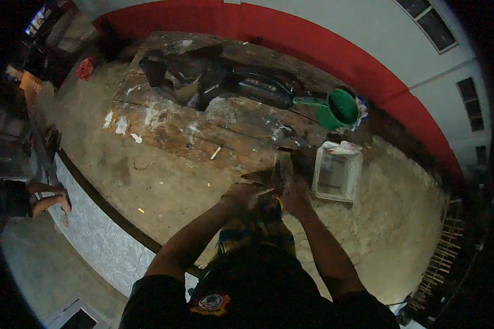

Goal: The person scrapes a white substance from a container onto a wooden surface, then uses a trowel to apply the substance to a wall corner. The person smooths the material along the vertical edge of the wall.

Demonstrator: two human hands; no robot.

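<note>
Close together in front of my body, both hands are closed. My left hand is curled by a thin pale edge that shows at its fingers; what it grips is too dim to make out. My right hand holds a flat, greyish-brown, blade-like piece, which points away from me toward the low wooden platform. Right of that hand stands a white rectangular plastic tub with something pale on its far rim. The lower ends of the held things are hidden by my fingers.
On the platform lie a short white stick, a dark glossy object and dark cloth-like items. A green long-handled dipper is at its right end. Behind runs a red-and-white wall. A person's bare legs show at far left.
</note>
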